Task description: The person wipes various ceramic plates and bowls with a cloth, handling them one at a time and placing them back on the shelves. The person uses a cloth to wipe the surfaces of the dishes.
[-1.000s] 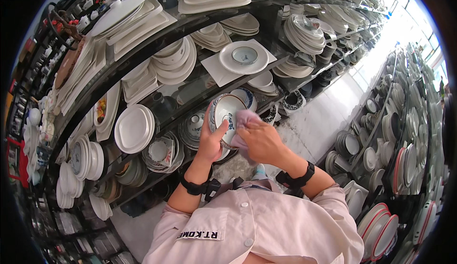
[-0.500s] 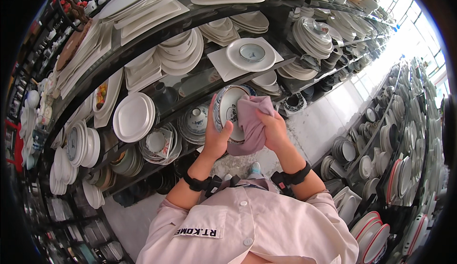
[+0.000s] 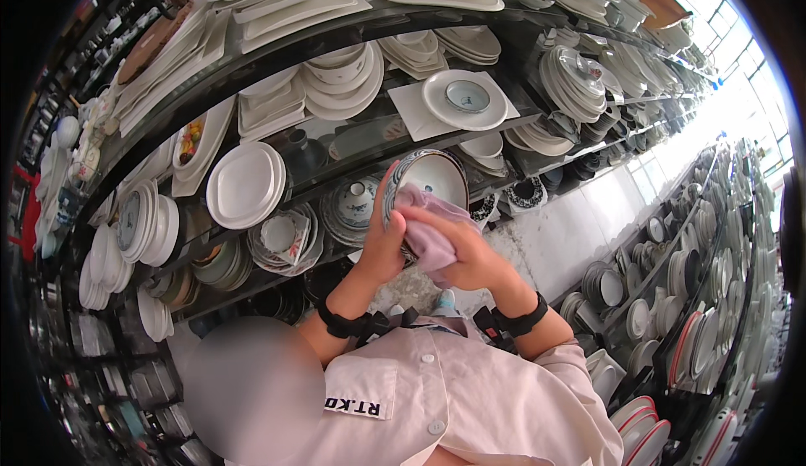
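A blue-and-white patterned bowl [image 3: 442, 174] is held up in front of me, tilted so its white inside faces right and up. Its left side rests in my left hand [image 3: 384, 243], whose fingers wrap behind the outer wall with the thumb near the lower rim. My right hand [image 3: 457, 248] grips a mauve cloth [image 3: 430, 239] and presses it against the bowl's lower inside and rim. The cloth hides that part of the bowl. Behind the bowl, on the shelf, lies a small bowl [image 3: 467, 96] on a white plate [image 3: 432, 91].
Dark shelving [image 3: 332, 159] packed with crockery curves across the front and left. A lidded patterned pot [image 3: 357, 201] and white plates [image 3: 245, 185] stand close to my left hand. More plate racks [image 3: 672, 273] line the right side, beyond a pale floor aisle [image 3: 558, 222].
The bowl has turned so more of its inside shows. My right hand has moved left and down with the cloth, from the right rim to the lower inside.
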Tool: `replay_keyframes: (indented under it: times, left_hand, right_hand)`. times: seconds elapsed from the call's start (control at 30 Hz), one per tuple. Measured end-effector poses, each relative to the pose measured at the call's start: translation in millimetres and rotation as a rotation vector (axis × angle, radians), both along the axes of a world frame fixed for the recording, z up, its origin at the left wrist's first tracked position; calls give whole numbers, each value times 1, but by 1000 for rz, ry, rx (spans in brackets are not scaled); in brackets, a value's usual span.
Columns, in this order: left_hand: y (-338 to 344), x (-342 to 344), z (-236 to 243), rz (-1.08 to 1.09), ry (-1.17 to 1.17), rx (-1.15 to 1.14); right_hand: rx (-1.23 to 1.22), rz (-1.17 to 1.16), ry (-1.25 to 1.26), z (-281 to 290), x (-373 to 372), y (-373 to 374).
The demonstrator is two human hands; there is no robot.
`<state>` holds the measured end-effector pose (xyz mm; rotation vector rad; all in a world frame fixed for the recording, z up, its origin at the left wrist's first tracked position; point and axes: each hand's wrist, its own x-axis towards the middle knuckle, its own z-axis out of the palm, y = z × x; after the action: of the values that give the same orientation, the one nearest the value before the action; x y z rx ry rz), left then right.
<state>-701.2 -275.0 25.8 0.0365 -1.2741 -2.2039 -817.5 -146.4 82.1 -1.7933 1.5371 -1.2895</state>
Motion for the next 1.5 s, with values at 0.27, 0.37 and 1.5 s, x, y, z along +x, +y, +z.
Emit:
replay_keyframes:
  times: [0.27,0.37,1.5]
  left_hand:
    - [-23,-2,-7,-21,-41,130]
    - [-26,2,4,-40,-42,169]
    - [2,-2,-12,-140,-82,101]
  right_hand:
    - [6,-116,504,-23,0,10]
    - [17,-181,618,-35,-7,18]
    - [-186,-494,249,-63,12,-3]
